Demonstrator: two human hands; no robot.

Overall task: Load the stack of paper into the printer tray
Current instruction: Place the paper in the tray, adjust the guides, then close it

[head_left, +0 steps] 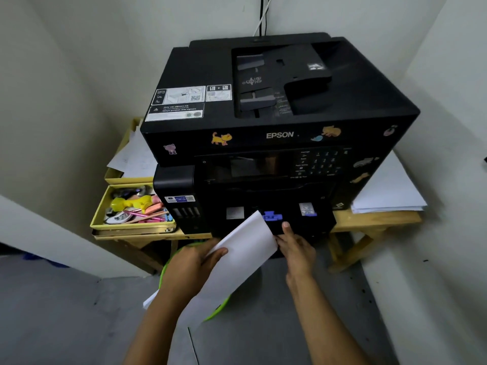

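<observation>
A black Epson printer (279, 122) stands on a low wooden table (374, 222). Its paper tray (303, 219) is pulled out at the bottom front, with blue guides (271, 215) inside. My left hand (192, 264) grips a white stack of paper (245, 248), tilted, its far corner over the tray's left part. My right hand (295, 246) touches the tray's front edge beside the paper, thumb raised. Whether it grips the tray is unclear.
A yellow tray (105, 206) of pens and small items sits left of the printer, another with loose sheets behind it. More white sheets (387, 191) lie at the printer's right. Something green (164, 270) lies on the grey floor beneath my hands. Walls close in on both sides.
</observation>
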